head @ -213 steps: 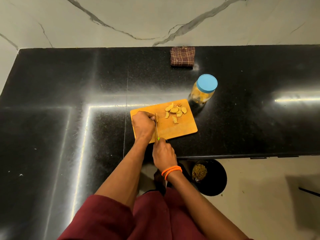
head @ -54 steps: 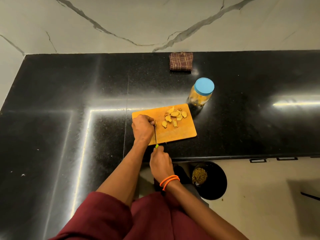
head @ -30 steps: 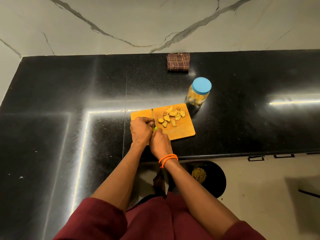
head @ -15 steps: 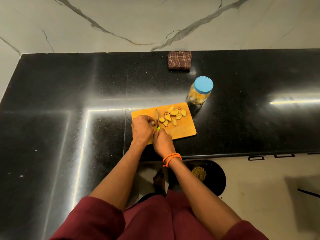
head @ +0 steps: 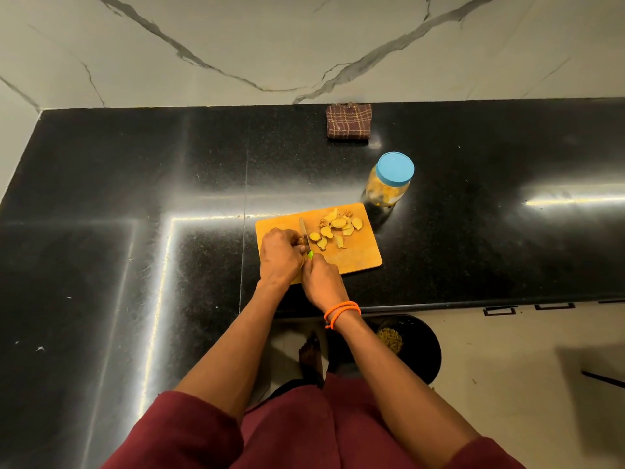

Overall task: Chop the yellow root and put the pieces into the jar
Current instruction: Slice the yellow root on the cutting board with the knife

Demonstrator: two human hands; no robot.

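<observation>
An orange cutting board [head: 358, 255] lies on the black counter. My left hand [head: 279, 255] holds the yellow root [head: 300, 240] against the board; only a small end shows past my fingers. My right hand [head: 321, 279] grips the green-handled knife [head: 303, 233], whose blade stands right beside the root. Several cut yellow slices [head: 334, 228] lie on the far right part of the board. The jar [head: 389, 182] with a blue lid stands closed just beyond the board's far right corner, with yellow pieces inside.
A folded checked cloth [head: 348, 121] lies at the back by the marble wall. The counter's front edge [head: 473, 301] runs right below the board. A black bin [head: 409, 346] with scraps stands on the floor beneath, near my foot.
My right hand has moved forward to the board next to my left hand, and the knife blade now reaches further up the board. More slices lie on the board than at first.
</observation>
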